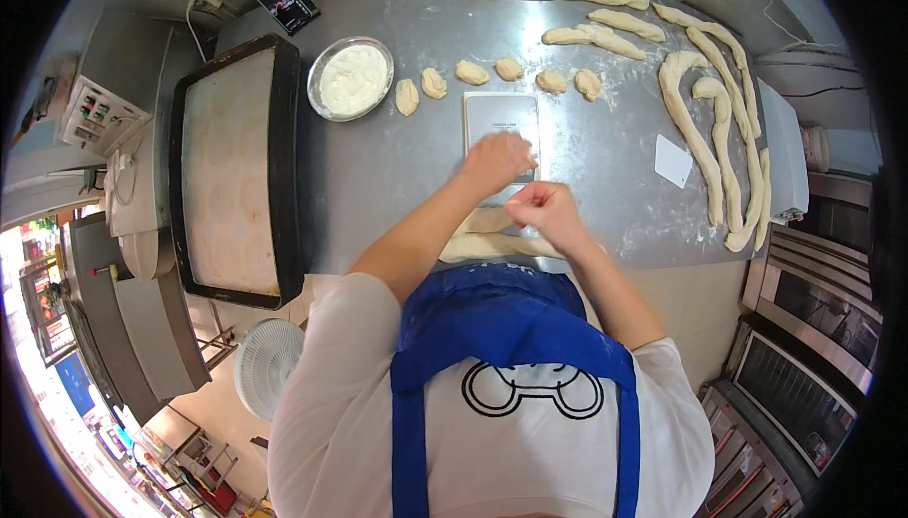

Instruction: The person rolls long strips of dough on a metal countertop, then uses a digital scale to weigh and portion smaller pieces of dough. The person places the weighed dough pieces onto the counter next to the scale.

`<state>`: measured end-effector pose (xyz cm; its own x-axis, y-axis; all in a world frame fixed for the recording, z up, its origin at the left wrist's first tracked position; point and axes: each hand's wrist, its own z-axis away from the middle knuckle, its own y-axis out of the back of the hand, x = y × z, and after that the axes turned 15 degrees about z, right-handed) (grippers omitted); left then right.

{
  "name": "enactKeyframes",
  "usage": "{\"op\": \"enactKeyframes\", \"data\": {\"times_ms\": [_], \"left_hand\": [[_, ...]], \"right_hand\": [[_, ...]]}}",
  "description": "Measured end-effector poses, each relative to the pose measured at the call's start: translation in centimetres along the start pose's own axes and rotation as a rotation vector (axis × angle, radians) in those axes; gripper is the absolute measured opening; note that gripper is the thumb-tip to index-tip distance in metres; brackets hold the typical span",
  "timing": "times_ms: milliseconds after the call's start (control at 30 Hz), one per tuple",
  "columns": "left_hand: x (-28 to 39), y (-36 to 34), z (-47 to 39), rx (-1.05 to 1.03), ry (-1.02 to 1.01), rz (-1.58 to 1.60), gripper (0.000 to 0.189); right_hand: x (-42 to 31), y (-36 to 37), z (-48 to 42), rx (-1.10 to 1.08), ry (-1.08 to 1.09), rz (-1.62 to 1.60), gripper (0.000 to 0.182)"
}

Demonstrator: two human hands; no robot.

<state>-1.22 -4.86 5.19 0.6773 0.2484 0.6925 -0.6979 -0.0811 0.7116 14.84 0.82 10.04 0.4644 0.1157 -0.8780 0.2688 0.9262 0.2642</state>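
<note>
My left hand (498, 157) hovers over the lower part of a flat digital kitchen scale (502, 112), its fingers curled and blurred. Whether it has a bit of dough in it cannot be made out. Just below and to the right, my right hand (546, 211) has its fingertips drawn together, with no held thing plainly visible. Beneath it lie a shorter dough piece (486, 220) and a longer dough rope (496, 247) along the table's front edge. Several small dough pieces (508, 69) form a loose row beyond the scale.
Left of the row stands a metal bowl of white filling or flour (355, 81), then a large black-rimmed baking tray (284, 184). A phone (284, 6) leans at the back. Long dough ropes (691, 120) and a white scraper (672, 161) lie on the right. A fan (268, 369) stands below left.
</note>
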Motion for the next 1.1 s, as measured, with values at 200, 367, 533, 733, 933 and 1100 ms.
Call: {"op": "enactKeyframes", "data": {"times_ms": [200, 367, 533, 733, 933, 1100], "left_hand": [[-2.0, -3.1, 3.1, 0.344, -0.166, -0.259, 0.090], [-0.4, -5.3, 8.9, -0.156, 0.122, -0.105, 0.057], [-1.1, -7.5, 9.8, 0.035, 0.300, 0.247, 0.044], [-1.0, -6.4, 11.1, 0.157, 0.278, 0.423, 0.041], [-1.9, -7.3, 11.5, 0.070, 0.209, 0.241, 0.037], [-1.7, -7.1, 11.1, 0.107, 0.163, 0.114, 0.038]], "right_hand": [[3.1, -0.5, 0.8, 0.043, -0.093, -0.167, 0.015], [6.7, 2.2, 1.1, 0.254, -0.192, -0.171, 0.019], [8.0, 1.4, -0.3, 0.273, -0.187, -0.126, 0.024], [7.7, -2.1, -2.4, 0.317, -0.133, -0.172, 0.029], [7.5, -3.4, -2.0, 0.324, 0.274, 0.589, 0.011], [2.0, -0.7, -8.3, 0.353, 0.511, 0.754, 0.031]]}}
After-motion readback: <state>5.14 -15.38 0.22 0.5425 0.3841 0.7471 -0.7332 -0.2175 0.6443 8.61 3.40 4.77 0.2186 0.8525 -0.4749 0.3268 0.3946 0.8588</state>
